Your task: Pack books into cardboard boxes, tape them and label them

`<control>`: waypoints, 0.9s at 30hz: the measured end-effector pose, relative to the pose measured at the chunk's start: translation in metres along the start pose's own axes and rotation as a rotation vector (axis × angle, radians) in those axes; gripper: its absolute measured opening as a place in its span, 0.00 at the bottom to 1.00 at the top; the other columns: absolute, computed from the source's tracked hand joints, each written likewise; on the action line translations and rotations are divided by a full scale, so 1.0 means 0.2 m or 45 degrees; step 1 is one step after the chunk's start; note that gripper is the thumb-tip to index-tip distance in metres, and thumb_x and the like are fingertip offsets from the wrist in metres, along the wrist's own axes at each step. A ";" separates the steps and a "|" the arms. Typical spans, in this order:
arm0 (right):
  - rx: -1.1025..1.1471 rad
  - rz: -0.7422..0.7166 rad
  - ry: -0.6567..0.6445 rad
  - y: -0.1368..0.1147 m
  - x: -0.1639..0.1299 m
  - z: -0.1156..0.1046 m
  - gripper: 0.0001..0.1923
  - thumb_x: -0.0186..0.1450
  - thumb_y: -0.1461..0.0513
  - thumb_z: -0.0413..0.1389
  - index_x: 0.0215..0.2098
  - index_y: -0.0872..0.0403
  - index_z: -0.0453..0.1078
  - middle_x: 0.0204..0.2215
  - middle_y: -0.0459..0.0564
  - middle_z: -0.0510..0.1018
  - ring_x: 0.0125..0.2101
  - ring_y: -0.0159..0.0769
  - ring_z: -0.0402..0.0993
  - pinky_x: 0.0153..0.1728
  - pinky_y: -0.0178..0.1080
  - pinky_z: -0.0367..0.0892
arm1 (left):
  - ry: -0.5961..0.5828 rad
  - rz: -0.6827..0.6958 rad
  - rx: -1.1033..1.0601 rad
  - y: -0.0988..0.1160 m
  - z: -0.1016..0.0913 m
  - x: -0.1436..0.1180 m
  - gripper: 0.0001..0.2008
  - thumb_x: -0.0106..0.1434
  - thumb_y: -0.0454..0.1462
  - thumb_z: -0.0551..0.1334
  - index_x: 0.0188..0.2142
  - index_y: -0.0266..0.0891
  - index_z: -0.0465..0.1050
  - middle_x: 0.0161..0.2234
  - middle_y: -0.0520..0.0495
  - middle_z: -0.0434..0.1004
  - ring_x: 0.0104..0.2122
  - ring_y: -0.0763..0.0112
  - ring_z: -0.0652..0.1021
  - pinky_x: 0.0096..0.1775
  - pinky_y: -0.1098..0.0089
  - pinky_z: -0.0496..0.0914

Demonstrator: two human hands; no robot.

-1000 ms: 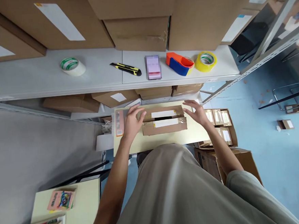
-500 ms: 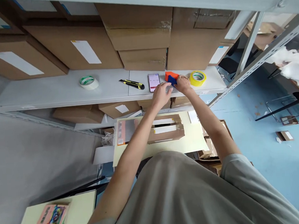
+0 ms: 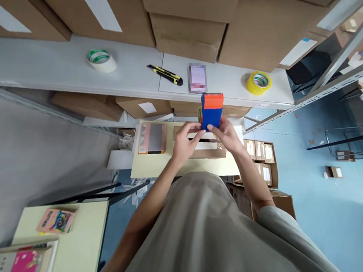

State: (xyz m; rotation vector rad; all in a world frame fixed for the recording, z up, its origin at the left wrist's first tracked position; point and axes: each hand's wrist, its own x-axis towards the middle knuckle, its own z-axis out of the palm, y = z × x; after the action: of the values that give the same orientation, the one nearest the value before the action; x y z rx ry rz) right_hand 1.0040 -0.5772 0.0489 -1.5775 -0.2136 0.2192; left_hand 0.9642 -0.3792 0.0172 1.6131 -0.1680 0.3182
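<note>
Head-camera view of the wearer's own body, seen from above. Lower centre of the frame: a loose, plain grey-beige T-shirt, without print, logo or visible seams on the front, its cloth falling in soft broad folds. Lower right: the short right sleeve, of the same cloth, ending above the elbow with a plain hem. The left sleeve lies at the bottom edge and is barely seen. Both forearms are bare, with no watch, band or bracelet visible. Centre of the frame: left hand (image 3: 184,142) and right hand (image 3: 228,135), both ungloved; no rings can be made out, and the nails are too small to tell.
</note>
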 end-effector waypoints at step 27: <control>-1.004 -0.285 -0.493 -0.04 -0.20 -0.01 0.26 0.82 0.38 0.57 0.65 0.45 0.65 0.50 0.60 0.86 0.46 0.59 0.85 0.48 0.60 0.84 | -0.062 0.262 0.776 0.46 -0.47 -0.21 0.19 0.79 0.50 0.73 0.66 0.58 0.84 0.57 0.43 0.86 0.59 0.47 0.83 0.66 0.42 0.78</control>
State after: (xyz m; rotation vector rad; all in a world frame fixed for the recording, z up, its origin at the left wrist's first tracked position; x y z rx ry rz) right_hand 0.9654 -0.5899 0.0577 -2.2589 -0.8546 0.2824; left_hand 0.8869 -0.2959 0.0952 2.2134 -0.2948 0.5232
